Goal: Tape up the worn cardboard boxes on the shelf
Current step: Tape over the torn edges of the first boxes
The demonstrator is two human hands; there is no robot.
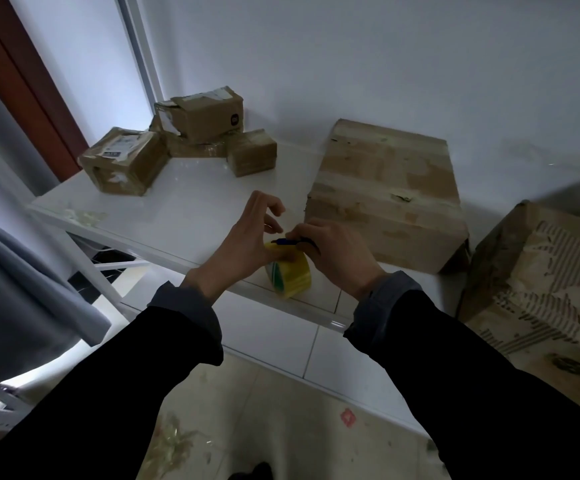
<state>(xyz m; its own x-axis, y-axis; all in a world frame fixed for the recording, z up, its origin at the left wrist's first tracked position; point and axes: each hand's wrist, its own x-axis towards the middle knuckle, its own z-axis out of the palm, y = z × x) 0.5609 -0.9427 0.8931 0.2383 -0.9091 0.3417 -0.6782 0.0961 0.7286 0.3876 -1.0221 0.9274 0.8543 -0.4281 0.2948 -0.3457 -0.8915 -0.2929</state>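
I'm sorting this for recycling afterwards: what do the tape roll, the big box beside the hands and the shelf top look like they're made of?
Tape roll: glossy translucent yellowish plastic film, apparently packing tape. Big box: matte brown cardboard, scuffed and torn, banded with shiny clear tape. Shelf top: smooth glossy white board, reflecting light; laminate or painted metal, cannot tell.

1. A yellow-tinted roll of clear packing tape (290,277) stands on edge at the front lip of the white shelf (191,209).
2. The left hand (243,244) rests on the roll; the right hand (333,252) holds a small dark blue tool (288,241) over it.
3. A large taped cardboard box (385,192) sits just behind.
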